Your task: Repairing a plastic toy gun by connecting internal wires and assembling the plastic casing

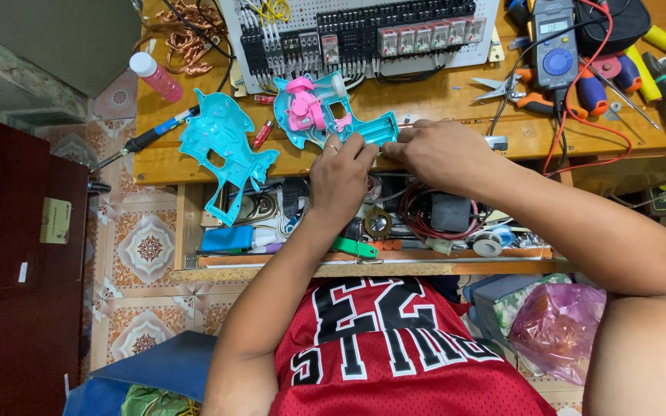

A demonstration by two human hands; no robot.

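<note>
An opened turquoise toy gun half (314, 115) with pink inner parts lies on the wooden workbench (441, 100). My left hand (341, 177) pinches its grip end near the bench's front edge. My right hand (433, 154) meets it from the right, fingers closed on the same turquoise grip end. The other turquoise shell half (225, 154) lies empty to the left, hanging over the bench edge.
A white panel of relays and terminal blocks (364, 35) stands at the back. A multimeter (555, 38), pliers, screwdrivers and red leads lie on the right. A pink bottle (156, 75), copper wire and a screwdriver (144, 139) lie left. A cluttered shelf (425, 223) sits below.
</note>
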